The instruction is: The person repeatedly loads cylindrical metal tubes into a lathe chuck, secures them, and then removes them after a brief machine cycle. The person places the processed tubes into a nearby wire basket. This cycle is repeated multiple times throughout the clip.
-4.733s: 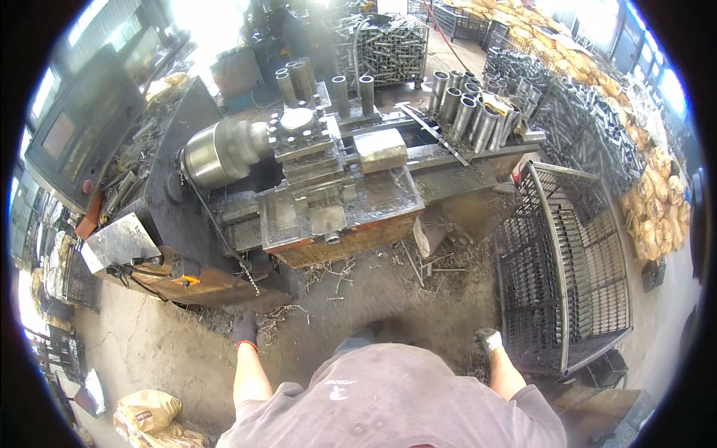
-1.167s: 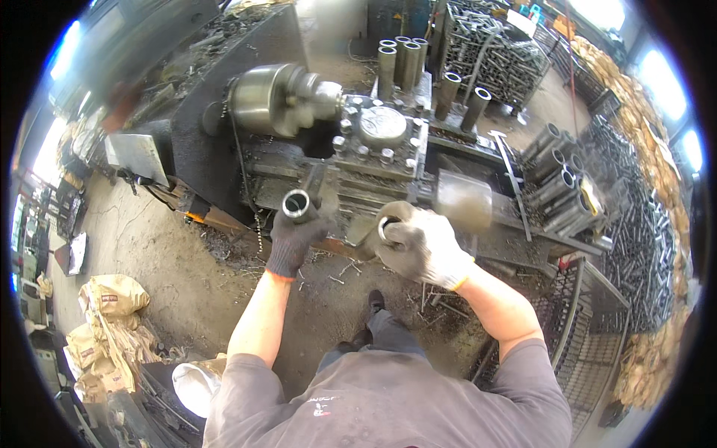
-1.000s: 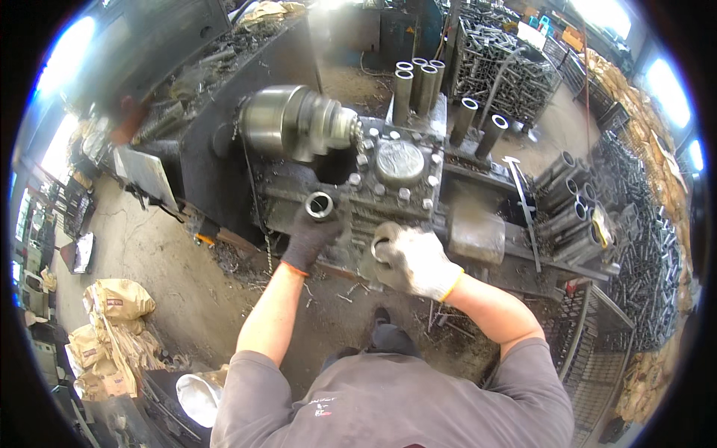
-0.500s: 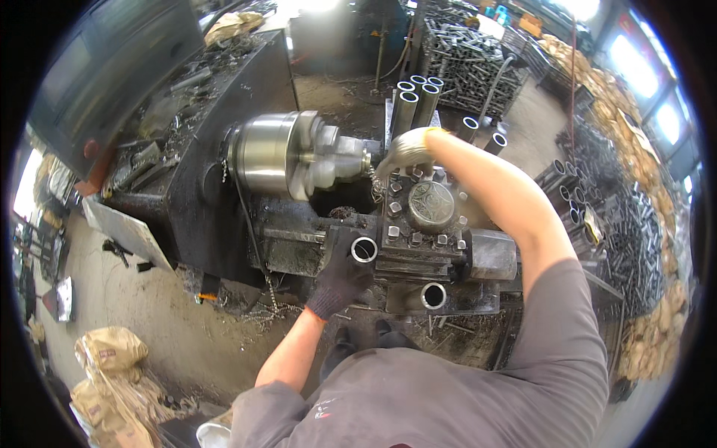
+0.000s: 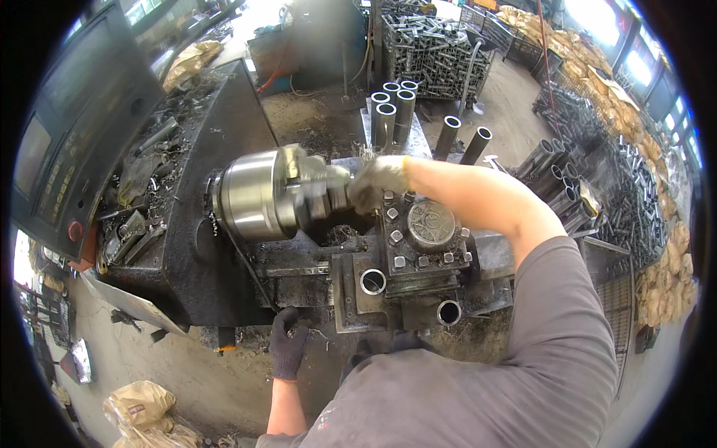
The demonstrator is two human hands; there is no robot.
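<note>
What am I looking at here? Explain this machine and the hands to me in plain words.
The view comes from a camera on the person's head, looking down. The dark machine is a metal lathe; its shiny round chuck grips a workpiece. The right hand, in a pale glove, reaches to the chuck's front, apparently on a part there. The left hand, in a dark glove, rests at the lathe's lower front edge. Short steel tubes lie on the carriage beside the bolted tool post; more tubes stand behind.
</note>
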